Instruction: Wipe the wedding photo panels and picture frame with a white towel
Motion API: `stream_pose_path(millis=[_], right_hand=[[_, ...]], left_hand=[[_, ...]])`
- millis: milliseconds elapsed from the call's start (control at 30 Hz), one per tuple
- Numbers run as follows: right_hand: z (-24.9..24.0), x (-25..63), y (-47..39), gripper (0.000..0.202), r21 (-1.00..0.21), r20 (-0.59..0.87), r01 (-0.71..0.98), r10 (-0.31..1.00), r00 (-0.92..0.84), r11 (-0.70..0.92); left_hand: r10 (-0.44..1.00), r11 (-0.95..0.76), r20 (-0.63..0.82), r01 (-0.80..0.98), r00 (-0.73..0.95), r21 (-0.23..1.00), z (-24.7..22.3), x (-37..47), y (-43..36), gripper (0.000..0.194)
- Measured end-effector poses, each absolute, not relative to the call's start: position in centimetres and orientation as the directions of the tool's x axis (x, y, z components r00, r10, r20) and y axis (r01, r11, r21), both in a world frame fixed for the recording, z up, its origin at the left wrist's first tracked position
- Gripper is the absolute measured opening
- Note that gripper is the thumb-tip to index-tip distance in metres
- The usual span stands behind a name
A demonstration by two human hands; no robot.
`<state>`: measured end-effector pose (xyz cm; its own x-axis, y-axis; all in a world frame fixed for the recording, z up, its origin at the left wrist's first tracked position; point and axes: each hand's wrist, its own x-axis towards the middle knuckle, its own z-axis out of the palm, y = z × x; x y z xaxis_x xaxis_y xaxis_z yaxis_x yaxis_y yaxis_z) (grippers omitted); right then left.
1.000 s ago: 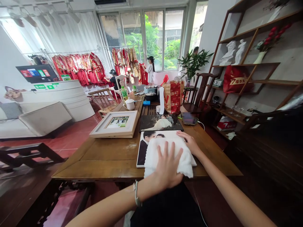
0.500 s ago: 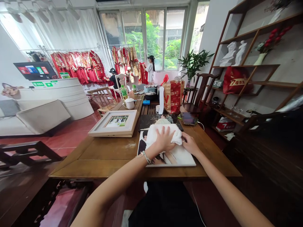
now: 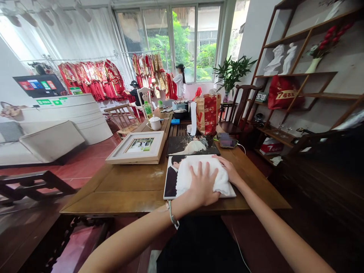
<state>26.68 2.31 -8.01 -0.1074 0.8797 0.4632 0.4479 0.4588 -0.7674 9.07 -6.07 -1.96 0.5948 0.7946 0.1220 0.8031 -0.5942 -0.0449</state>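
Note:
A photo panel [image 3: 171, 178] showing a dark-suited figure lies flat near the front edge of the wooden table. Over most of it is spread a white cloth [image 3: 184, 172]. My left hand [image 3: 202, 184] presses flat on the cloth with its fingers spread. At the panel's upper right edge, my right hand [image 3: 228, 169] touches the panel and the cloth's side, its fingers extended. Just behind, a dark photo panel [image 3: 178, 146] with a pale dress lies flat. Left of both panels, a white picture frame [image 3: 119, 151] rests on the table.
Farther back on the table [image 3: 113, 182] are a white teapot [image 3: 154, 123], a green bottle [image 3: 147, 110], a blue box [image 3: 175, 121], a paper bag [image 3: 208, 113] and a phone [image 3: 227, 140] with a cable. Two people work near red garments [image 3: 93, 81]. A wooden chair [image 3: 244, 110] stands at right.
My left hand and the cloth have moved down the panel toward me, uncovering the dark panel's pale dress. My right hand has shifted slightly up and right.

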Motion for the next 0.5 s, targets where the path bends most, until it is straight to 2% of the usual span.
stream_pose_path(millis=[300,400,500], right_hand=[[-7.8,26.0,2.0,0.036,-0.709,0.460,0.575,0.886,-0.062,0.409],[-7.6,26.0,1.9,0.035,-0.697,0.465,0.581,0.882,-0.078,0.419],[-7.5,25.9,1.8,0.037,-0.683,0.477,0.582,0.873,-0.103,0.442]], left_hand=[[0.917,-0.377,0.119,0.925,0.381,-0.051,-1.2,5.7,1.1,0.064],[0.905,-0.410,0.101,0.911,0.412,-0.047,-1.2,4.4,-1.0,0.067],[0.850,-0.521,0.064,0.853,0.523,-0.041,-1.6,3.7,-5.8,0.078]])
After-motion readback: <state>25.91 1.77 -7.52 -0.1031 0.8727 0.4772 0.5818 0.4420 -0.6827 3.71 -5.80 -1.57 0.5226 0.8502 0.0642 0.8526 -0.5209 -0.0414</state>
